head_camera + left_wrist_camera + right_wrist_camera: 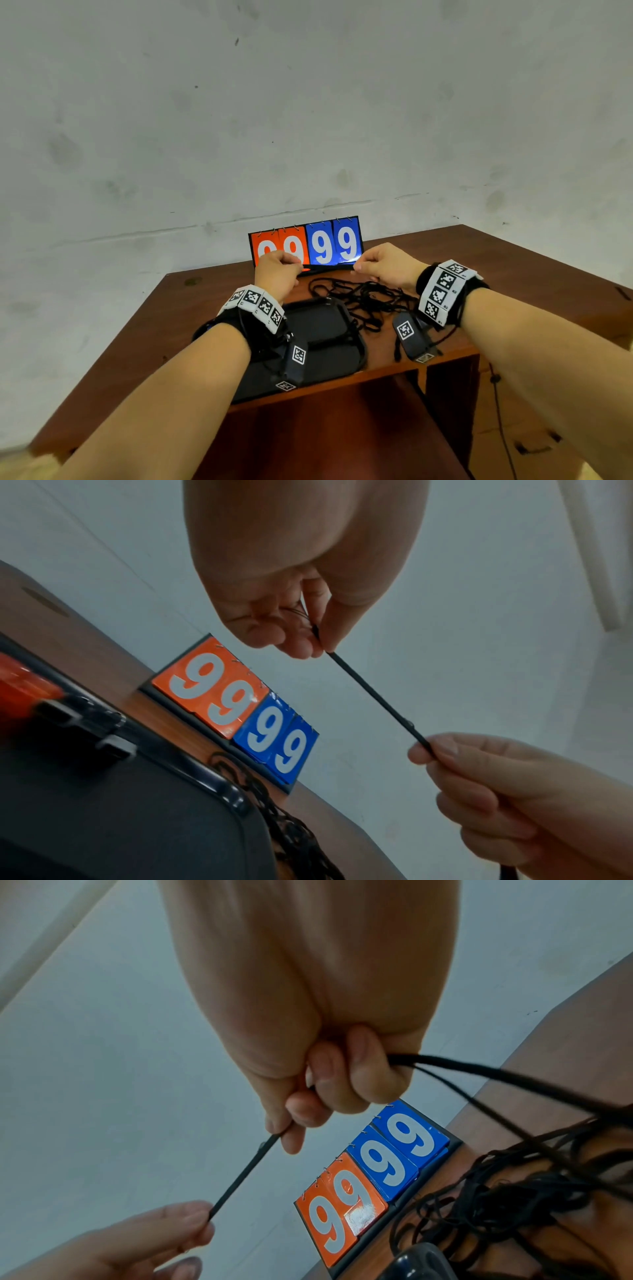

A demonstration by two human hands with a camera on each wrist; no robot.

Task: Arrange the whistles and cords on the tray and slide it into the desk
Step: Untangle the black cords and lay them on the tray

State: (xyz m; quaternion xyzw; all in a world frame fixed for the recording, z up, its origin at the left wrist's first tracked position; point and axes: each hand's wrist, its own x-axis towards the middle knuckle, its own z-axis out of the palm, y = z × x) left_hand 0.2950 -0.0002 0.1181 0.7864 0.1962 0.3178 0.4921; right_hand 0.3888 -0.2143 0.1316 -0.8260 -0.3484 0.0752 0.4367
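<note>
A black cord is stretched taut between my two hands, above the desk and in front of the scoreboard. My left hand pinches one end. My right hand pinches the other end, and more strands run from its curled fingers down to a tangle of black cords on the desk. The black tray lies at the desk's front edge, under my left wrist, and its right rim touches the tangle. A blurred red and black object shows by the tray; I cannot tell whether it is a whistle.
An orange and blue flip scoreboard reading 99 99 stands at the back of the brown desk, against the wall. Below the desktop is an open bay. Drawers stand to its right.
</note>
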